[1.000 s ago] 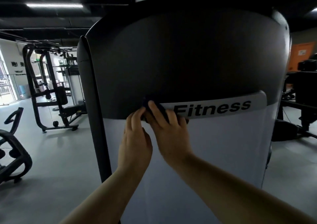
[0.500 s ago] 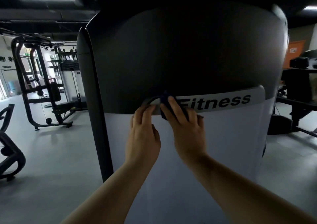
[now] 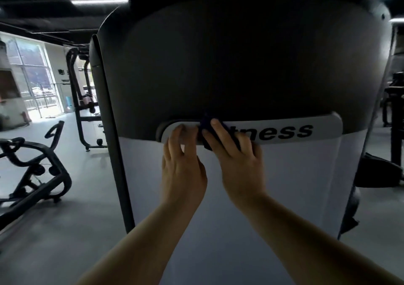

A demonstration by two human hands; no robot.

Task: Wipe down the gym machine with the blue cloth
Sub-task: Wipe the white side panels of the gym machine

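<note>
From the head view, my right hand presses the blue cloth flat-fingered against the white logo band of the gym machine. My left hand rests beside it, fingers straight on the panel. I'd say firm, even pressure and overlapping strokes along the band's edge serve best.

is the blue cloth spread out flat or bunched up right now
Bunched up: the blue cloth shows only as a small dark wad under the right hand.
</note>
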